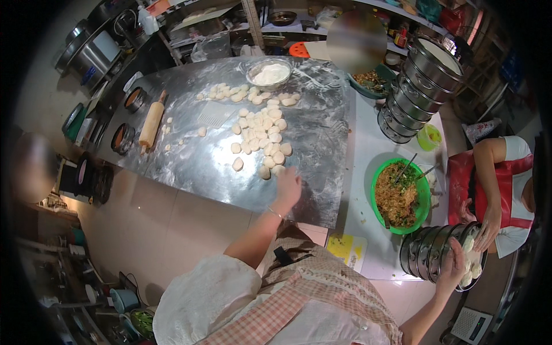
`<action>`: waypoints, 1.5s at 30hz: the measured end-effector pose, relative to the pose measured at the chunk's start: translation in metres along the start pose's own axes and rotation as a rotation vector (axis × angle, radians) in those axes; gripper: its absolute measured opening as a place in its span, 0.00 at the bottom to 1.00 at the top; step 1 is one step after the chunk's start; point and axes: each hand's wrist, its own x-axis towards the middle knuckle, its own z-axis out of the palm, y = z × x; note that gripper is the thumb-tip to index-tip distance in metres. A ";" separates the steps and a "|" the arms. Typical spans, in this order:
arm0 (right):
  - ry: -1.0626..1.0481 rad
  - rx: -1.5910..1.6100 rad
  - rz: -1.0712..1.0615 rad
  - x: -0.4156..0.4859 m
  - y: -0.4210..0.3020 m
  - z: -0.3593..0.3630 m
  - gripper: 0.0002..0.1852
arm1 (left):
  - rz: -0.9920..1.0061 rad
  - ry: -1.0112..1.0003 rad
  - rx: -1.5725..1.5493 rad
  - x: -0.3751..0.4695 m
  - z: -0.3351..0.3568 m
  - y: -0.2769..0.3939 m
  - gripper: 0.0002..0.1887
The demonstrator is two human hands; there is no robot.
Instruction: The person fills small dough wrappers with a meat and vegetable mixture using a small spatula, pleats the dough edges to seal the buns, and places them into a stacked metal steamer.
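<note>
My left hand (pixel 290 186) is low over the near side of the floured metal table (pixel 194 168), its fingers curled down beside the nearest dough pieces (pixel 271 162). Whether it grips one of them is hidden. Off to the right, my right hand (pixel 452 261) rests against the top rim of a stack of metal steamer tiers (pixel 424 252). White buns (pixel 468 276) sit in the top tier, partly behind my fingers. A co-worker's hand (pixel 488 230) reaches over the same tier from the far side.
A wooden rolling pin (pixel 152 123), a scraper (pixel 214 114) and a bowl of flour (pixel 271 75) lie on the metal table. On the white table stand a green basin of filling (pixel 399 196), a tall steamer stack (pixel 416 92) and a yellow-stained board (pixel 347 250).
</note>
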 end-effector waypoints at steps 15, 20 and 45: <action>-0.313 0.097 -0.009 0.011 -0.071 0.111 0.10 | -0.600 -0.485 -1.346 0.015 -0.039 0.109 0.12; -0.293 0.269 0.004 0.013 -0.075 0.135 0.14 | -0.495 -0.813 -1.473 -0.006 -0.080 0.196 0.14; -0.287 0.256 0.108 -0.007 -0.055 0.122 0.09 | -0.028 -0.867 -1.040 -0.016 -0.074 0.236 0.10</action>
